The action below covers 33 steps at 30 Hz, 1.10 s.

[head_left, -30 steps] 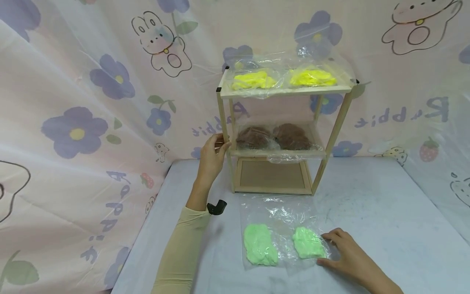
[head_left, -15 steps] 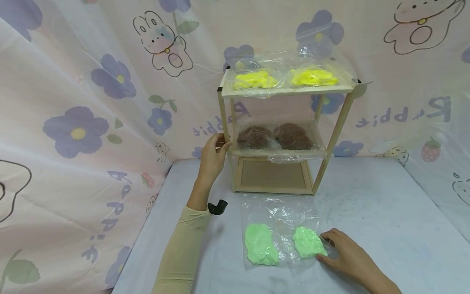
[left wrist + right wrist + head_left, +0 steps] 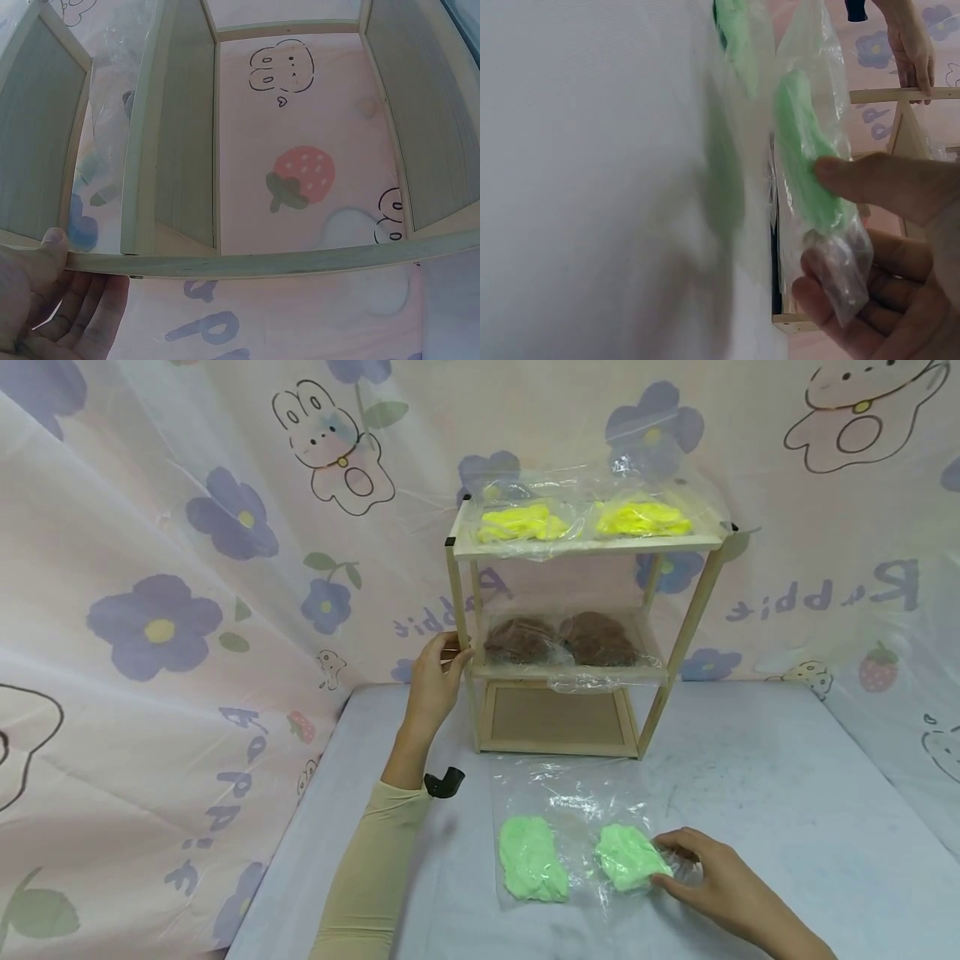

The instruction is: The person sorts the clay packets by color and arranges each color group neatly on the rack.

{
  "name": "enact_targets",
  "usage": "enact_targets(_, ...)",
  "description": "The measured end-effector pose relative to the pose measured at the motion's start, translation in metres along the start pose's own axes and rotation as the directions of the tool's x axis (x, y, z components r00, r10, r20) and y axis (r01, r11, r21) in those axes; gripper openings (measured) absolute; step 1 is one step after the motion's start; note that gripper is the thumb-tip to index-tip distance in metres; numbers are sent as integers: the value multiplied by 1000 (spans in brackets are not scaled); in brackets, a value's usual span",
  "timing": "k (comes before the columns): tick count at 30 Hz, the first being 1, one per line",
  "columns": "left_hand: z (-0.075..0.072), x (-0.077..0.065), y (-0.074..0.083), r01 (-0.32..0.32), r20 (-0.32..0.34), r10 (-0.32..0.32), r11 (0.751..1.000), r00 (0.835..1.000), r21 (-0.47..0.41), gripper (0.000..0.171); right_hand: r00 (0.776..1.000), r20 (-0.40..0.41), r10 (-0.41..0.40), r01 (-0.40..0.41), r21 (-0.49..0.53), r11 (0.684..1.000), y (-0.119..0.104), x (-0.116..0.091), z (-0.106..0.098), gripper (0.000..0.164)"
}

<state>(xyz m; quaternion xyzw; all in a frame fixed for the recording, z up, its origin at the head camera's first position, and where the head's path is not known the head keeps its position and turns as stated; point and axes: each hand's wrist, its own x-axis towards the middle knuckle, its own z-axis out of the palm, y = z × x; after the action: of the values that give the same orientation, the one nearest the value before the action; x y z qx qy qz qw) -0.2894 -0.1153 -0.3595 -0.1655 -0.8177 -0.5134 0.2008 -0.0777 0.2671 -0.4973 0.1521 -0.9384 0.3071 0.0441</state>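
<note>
My left hand [image 3: 435, 681] grips the left front post of a wooden two-tier shelf rack [image 3: 693, 610]. In the left wrist view the thumb lies on one side of the post [image 3: 300, 262] and the fingers curl under the other. At the front right, my right hand [image 3: 716, 877] pinches the right edge of a clear plastic bag holding a light-green clay-like lump [image 3: 628, 857]. Its thumb presses on the lump [image 3: 802, 150] in the right wrist view, with the fingers behind the bag. A second bagged green lump [image 3: 531, 860] lies to the left on the table.
Two bagged yellow lumps [image 3: 641, 518] sit on the rack's top tier. Two bagged brown lumps [image 3: 600, 639] occupy the middle tier. A wooden panel [image 3: 558, 718] forms the rack's base. Behind stands a printed curtain [image 3: 540, 410]; white cloth covers the table [image 3: 780, 793].
My right hand has closed further onto the bag's right edge, bunching the plastic. The right green lump has tilted and its edge has lifted slightly. My left hand stays on the post.
</note>
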Motion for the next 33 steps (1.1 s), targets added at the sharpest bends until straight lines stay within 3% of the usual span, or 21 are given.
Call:
enact_targets(4, 0, 0, 0, 8, 2, -8, 1000, 1000, 5, 30, 989, -106, -101, 105, 35, 994, -2, 0, -2, 45)
enact_targets(9, -1, 0, 0, 14, 8, -14, 1000, 1000, 4, 31, 972, -182, -151, 170, 91, 981, -7, 2, -1, 45)
enact_targets(13, -1, 0, 0, 9, 8, -9, 1000, 1000, 6, 31, 972, -206, -115, 149, 159, 976, -10, 7, 2, 44)
enact_targets(20, -1, -1, 1, 2, 15, -2, 1000, 1000, -1, 32, 977, -213, 29, 36, 297, 954, -18, 22, 6, 43)
enact_targets(33, 0, 0, -2, -3, 17, 3, 1000, 1000, 19, 32, 958, -263, 117, 2, 413, 911, -27, 67, 30, 42)
